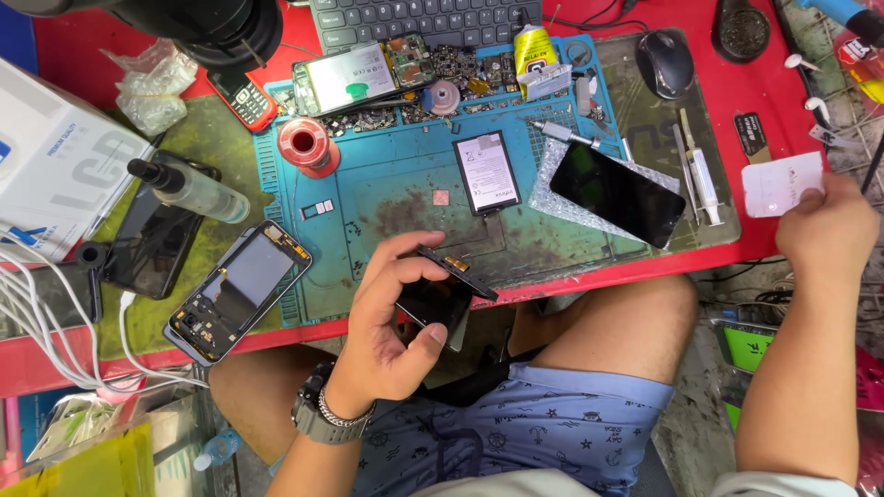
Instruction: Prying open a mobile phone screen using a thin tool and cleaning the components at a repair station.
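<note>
Screen (440, 296) in left hand (387, 331), fingers curled

Your left hand (391, 317) holds a screen (442, 294) at the mat's (387, 198) near edge. On the mat, a battery (486, 172) lies left of a phone (619, 193). Your right hand (829, 225) pinches a paper (778, 184), right of the phone.

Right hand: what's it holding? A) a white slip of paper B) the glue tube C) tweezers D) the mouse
A: the right hand pinches a white slip of paper at the table's right edge, while the mouse and the glue tube lie untouched farther back.
</note>
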